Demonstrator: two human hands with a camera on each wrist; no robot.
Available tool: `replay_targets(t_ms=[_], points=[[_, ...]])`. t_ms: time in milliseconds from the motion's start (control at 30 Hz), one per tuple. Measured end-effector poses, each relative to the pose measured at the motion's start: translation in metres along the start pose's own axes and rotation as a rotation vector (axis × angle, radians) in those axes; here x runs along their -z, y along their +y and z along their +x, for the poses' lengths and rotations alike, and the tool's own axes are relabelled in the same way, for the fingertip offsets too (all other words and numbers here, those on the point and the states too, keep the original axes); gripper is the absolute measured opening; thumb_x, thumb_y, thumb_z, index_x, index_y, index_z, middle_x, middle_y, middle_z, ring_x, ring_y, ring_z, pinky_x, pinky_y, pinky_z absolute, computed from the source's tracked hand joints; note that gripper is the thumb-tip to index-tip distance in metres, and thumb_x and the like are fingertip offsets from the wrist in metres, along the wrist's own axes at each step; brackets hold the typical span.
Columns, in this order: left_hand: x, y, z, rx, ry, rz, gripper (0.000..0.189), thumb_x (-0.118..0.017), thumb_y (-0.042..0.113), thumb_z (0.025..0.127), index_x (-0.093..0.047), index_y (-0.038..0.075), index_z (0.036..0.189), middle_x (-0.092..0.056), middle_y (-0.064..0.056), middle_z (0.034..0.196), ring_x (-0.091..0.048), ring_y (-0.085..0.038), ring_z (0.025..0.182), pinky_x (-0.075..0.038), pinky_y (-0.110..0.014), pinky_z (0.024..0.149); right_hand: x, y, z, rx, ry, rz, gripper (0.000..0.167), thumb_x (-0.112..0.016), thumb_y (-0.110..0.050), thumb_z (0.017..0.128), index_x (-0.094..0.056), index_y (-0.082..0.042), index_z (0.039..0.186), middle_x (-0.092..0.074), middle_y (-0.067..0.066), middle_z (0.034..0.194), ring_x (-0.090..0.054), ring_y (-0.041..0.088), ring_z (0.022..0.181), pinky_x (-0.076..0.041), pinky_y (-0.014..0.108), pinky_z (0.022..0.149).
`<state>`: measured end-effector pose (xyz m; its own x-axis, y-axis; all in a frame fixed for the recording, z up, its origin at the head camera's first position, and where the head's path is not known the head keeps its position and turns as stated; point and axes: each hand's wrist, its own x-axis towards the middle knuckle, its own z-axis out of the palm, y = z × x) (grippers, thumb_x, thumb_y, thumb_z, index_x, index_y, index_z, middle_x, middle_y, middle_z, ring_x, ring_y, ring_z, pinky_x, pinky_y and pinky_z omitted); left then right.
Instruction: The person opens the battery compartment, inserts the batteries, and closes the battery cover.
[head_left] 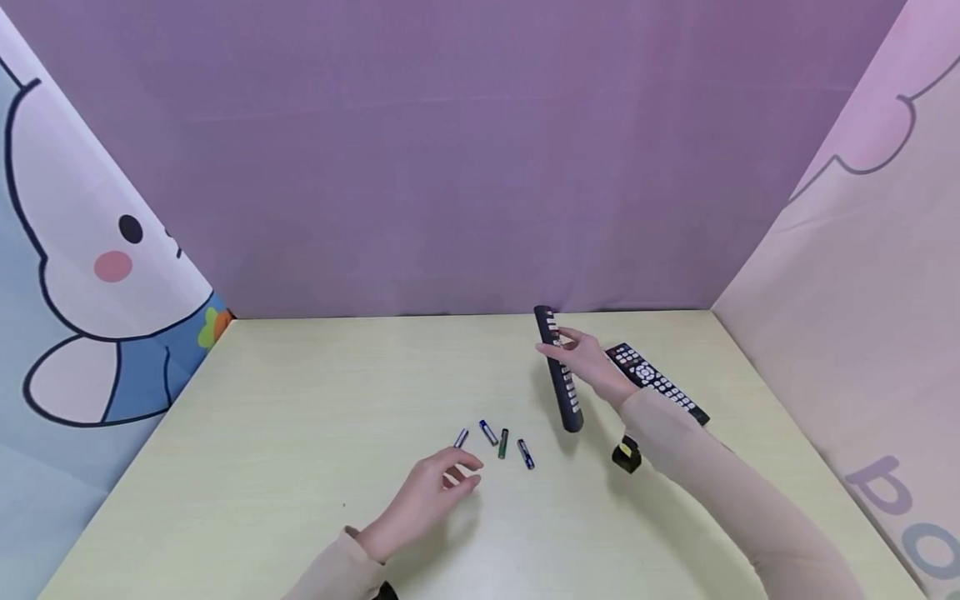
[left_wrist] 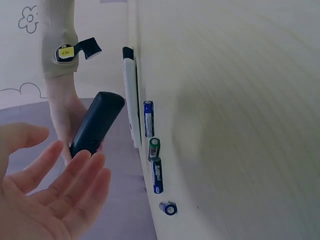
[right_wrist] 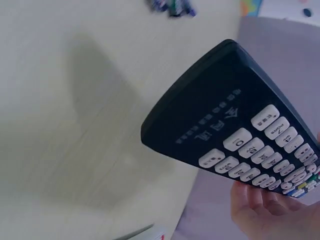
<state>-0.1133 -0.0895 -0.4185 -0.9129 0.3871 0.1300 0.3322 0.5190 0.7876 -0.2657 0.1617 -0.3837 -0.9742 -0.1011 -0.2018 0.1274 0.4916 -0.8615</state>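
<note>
The right grip (head_left: 591,360) pinches a raised remote (head_left: 562,383) while the left grip (head_left: 423,497), fingers parted, hangs near batteries (head_left: 503,443).

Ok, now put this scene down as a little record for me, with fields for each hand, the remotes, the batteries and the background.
right hand: right hand grips one remote
held remote: raised off the table, tilted
left hand: left hand holds nothing, fingers loosely bent, near the batteries
other remote: second remote, lying on the table, buttons up
batteries: three blue batteries and one green battery, loose on the table
background: purple backdrop, cartoon panel at left
</note>
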Motion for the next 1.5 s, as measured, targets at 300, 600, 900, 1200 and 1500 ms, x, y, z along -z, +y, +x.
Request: replay_targets(t_ms=[300, 600, 900, 1200, 1500], points=[[0.005, -0.011, -0.004, 0.004, 0.019, 0.015, 0.016, -0.058, 0.012, 0.084, -0.061, 0.004, 0.098, -0.061, -0.003, 0.096, -0.057, -0.012, 0.078, -0.048, -0.020, 0.065, -0.013, 0.013, 0.037, 0.052, 0.088, -0.175, 0.079, -0.063, -0.042, 0.078, -0.029, 0.000, 0.136, -0.042, 0.021, 0.130, -0.047, 0.030, 0.109, -0.037, 0.042, 0.094], [0.008, -0.016, -0.007, -0.010, 0.052, 0.003, 0.014, -0.058, 0.009, 0.083, -0.061, 0.005, 0.096, -0.061, -0.003, 0.095, -0.058, -0.012, 0.076, -0.048, -0.020, 0.065, -0.024, 0.018, 0.051, 0.044, 0.131, -0.336, 0.073, -0.062, -0.037, 0.079, -0.035, 0.007, 0.130, -0.043, 0.024, 0.127, -0.046, 0.034, 0.111, -0.039, 0.043, 0.092], [0.009, -0.019, -0.008, 0.001, 0.060, 0.008, 0.012, -0.058, 0.010, 0.084, -0.061, 0.006, 0.095, -0.061, -0.003, 0.095, -0.058, -0.012, 0.077, -0.048, -0.021, 0.064, -0.031, 0.022, 0.058, 0.105, 0.158, -0.471, 0.065, -0.065, -0.033, 0.077, -0.043, 0.011, 0.120, -0.054, 0.025, 0.112, -0.055, 0.033, 0.095, -0.045, 0.040, 0.082], [0.010, -0.021, -0.010, 0.012, 0.061, 0.006, 0.012, -0.058, 0.010, 0.084, -0.062, 0.007, 0.095, -0.061, -0.001, 0.095, -0.057, -0.010, 0.077, -0.048, -0.021, 0.064, -0.034, 0.018, 0.054, 0.007, 0.108, -0.460, 0.053, -0.066, -0.036, 0.077, -0.051, 0.007, 0.106, -0.057, 0.015, 0.094, -0.051, 0.022, 0.075, -0.045, 0.031, 0.063], [0.009, -0.022, -0.010, 0.023, 0.047, -0.001, 0.012, -0.058, 0.013, 0.085, -0.062, 0.008, 0.095, -0.061, 0.000, 0.095, -0.057, -0.010, 0.077, -0.048, -0.021, 0.065, -0.035, 0.026, 0.061, -0.026, 0.093, -0.541, 0.047, -0.068, -0.035, 0.074, -0.055, 0.006, 0.095, -0.058, 0.014, 0.085, -0.050, 0.021, 0.067, -0.044, 0.031, 0.058]])
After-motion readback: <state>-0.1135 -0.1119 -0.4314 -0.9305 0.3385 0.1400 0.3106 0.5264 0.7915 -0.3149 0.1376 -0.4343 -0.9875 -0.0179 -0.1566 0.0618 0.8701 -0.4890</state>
